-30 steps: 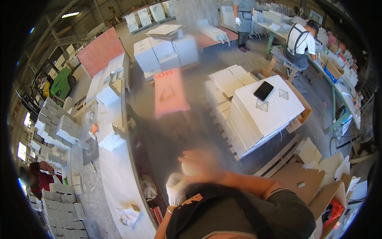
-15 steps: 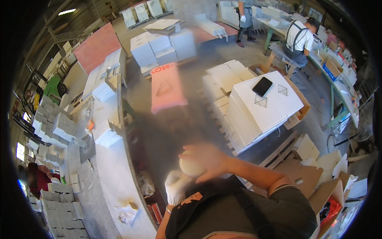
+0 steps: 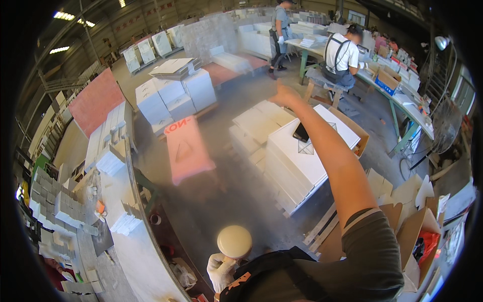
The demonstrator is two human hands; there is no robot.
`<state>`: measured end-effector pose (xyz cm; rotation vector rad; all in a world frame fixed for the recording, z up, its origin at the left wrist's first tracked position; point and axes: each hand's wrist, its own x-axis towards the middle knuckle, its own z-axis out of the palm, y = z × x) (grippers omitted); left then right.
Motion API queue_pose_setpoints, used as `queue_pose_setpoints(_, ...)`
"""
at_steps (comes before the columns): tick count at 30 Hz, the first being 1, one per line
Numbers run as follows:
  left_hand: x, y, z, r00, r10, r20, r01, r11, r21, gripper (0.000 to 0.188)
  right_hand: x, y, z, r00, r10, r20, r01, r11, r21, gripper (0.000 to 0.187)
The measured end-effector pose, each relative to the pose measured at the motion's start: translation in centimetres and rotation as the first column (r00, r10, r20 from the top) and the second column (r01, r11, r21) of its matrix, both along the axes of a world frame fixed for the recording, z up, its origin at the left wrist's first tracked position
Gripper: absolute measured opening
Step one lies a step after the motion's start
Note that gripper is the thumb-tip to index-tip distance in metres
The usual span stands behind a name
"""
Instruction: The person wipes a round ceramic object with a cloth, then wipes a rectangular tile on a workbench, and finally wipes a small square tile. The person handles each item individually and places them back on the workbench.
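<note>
In a white work glove, my left hand (image 3: 220, 272) is closed round a container with a round cream top (image 3: 234, 241), close to my chest at the lower middle. Its body below the top is mostly hidden. My bare right hand (image 3: 287, 95) is stretched far forward at the end of a straight arm, in the air over the stacked cartons. It is slightly blurred; a finger and the thumb stand apart and nothing shows in it. A black phone (image 3: 301, 133) lies on the white carton (image 3: 327, 146) beneath that forearm, partly covered by it.
A long workbench (image 3: 141, 251) with stacked pale slabs (image 3: 126, 220) runs along the left. Ahead stands a pink-covered stack (image 3: 188, 151), with white boxes (image 3: 173, 95) behind it. One person (image 3: 340, 58) sits at the right-hand table; another (image 3: 279, 35) stands farther back. Open cartons (image 3: 420, 246) lie at right.
My right hand has left the round-topped container and swung far forward over the cartons. The left hand still holds the container. The view has tilted up and turned right.
</note>
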<state>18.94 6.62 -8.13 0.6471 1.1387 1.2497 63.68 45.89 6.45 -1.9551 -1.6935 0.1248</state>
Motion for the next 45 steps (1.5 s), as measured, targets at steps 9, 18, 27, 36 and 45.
queue_pose_setpoints(9, -2.2, 0.7, -0.7, 0.998, 0.061, 0.03, -0.061, 0.998, 0.008, 0.024, 0.8, 4.1, -1.5, 0.973, -0.212, -0.086, 0.193, 0.962, -0.194, 0.084)
queue_pose_setpoints(18, -3.7, 2.0, -0.3, 0.997, 0.079, 0.003, -0.079, 0.996, 0.031, 0.024, 1.4, 6.0, -2.0, 0.972, -0.225, -0.074, 0.193, 0.934, -0.302, 0.062)
queue_pose_setpoints(27, -5.1, 2.6, -2.0, 0.991, 0.076, 0.108, -0.087, 0.991, 0.103, 0.021, 1.9, 7.7, -2.7, 0.929, -0.343, 0.141, 0.361, 0.923, -0.131, 0.085)
queue_pose_setpoints(36, -5.8, 2.6, -1.9, 0.992, 0.102, 0.081, -0.113, 0.983, 0.143, 0.02, 1.1, 9.3, -3.6, 0.96, -0.252, 0.125, 0.277, 0.919, -0.279, 0.068)
queue_pose_setpoints(45, -5.3, 2.0, -1.2, 0.988, 0.153, -0.002, -0.152, 0.983, 0.104, 0.02, 0.3, 9.4, -3.8, 0.949, -0.3, 0.095, 0.314, 0.923, -0.223, 0.086)
